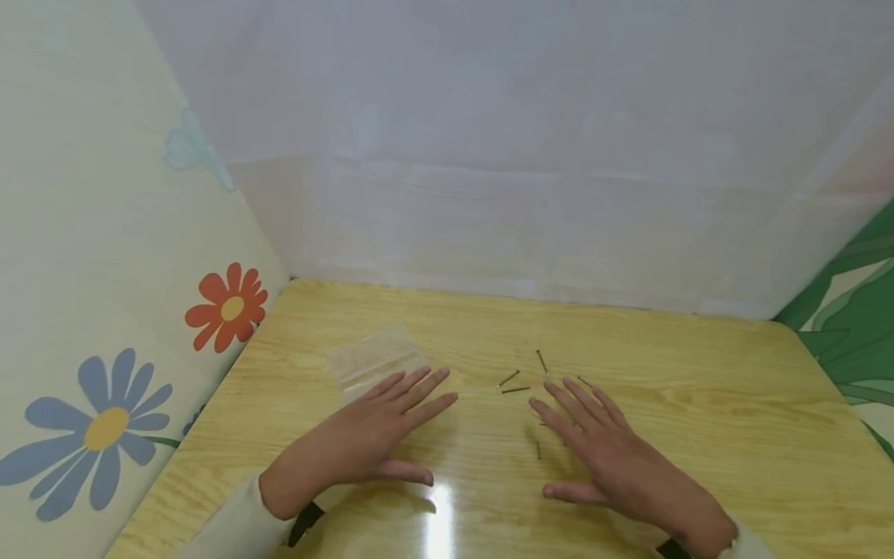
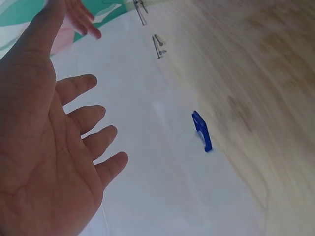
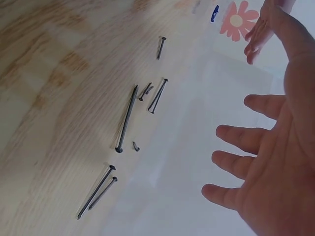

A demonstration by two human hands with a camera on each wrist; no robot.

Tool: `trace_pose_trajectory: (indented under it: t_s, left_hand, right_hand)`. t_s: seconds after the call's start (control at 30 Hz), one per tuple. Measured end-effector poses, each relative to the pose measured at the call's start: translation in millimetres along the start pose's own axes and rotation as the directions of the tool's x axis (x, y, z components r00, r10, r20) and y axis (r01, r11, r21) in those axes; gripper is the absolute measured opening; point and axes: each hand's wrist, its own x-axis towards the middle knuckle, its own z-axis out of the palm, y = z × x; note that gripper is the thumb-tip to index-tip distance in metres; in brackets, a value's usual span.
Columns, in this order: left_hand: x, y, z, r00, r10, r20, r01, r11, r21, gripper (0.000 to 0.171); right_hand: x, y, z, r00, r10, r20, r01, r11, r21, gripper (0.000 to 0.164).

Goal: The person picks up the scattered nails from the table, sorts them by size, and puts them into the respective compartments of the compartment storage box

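Observation:
My left hand point(image 1: 363, 439) is held palm down above the table, fingers extended, near a clear plastic zip bag point(image 1: 380, 357). It holds nothing. My right hand point(image 1: 604, 446) hovers likewise, fingers spread, just over scattered metal nails point(image 1: 515, 390); it partly hides some of them in the head view. In the right wrist view the nails differ in size: a long nail point(image 3: 127, 120) lies among several shorter ones. The left wrist view shows the open palm point(image 2: 44, 147) with relaxed fingers and a small blue shape point(image 2: 202, 132), whose kind I cannot tell.
The wood-grain table point(image 1: 698, 388) meets a pale cloth backdrop point(image 1: 489, 225) at its far edge. A flower-printed sheet point(image 1: 161, 233) hangs at the left, and green leaf-printed fabric point(image 1: 852, 310) stands at the right. Light glares off the table's front point(image 1: 440, 520).

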Motion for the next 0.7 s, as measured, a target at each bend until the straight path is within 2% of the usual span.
trace_pose_trajectory:
  t_s: [0.2, 0.4, 0.57, 0.7]
  left_hand:
    - [-9.8, -5.4, -0.4, 0.997, -0.075, -0.032, 0.075, 0.997, -0.009, 0.096]
    - [-23.1, -11.4, -0.8, 0.99, -0.137, -0.029, 0.138, 0.989, 0.046, 0.086]
    - [-32.6, -18.4, -0.5, 0.977, -0.206, -0.05, 0.208, 0.977, 0.047, 0.079]
    - [-38.4, -21.7, -0.5, 0.968, -0.241, -0.075, 0.244, 0.969, 0.032, 0.076]
  right_hand:
    - [-3, 8, 0, 0.998, 0.049, 0.034, -0.049, 0.999, 0.011, 0.093]
    - [-5, 19, 3, 0.996, 0.072, 0.049, -0.073, 0.997, 0.024, 0.075]
    - [-7, 30, 5, 0.997, 0.072, 0.015, -0.072, 0.997, 0.025, 0.067]
    - [-11, 34, 3, 0.994, 0.107, 0.034, -0.108, 0.994, 0.032, 0.059]
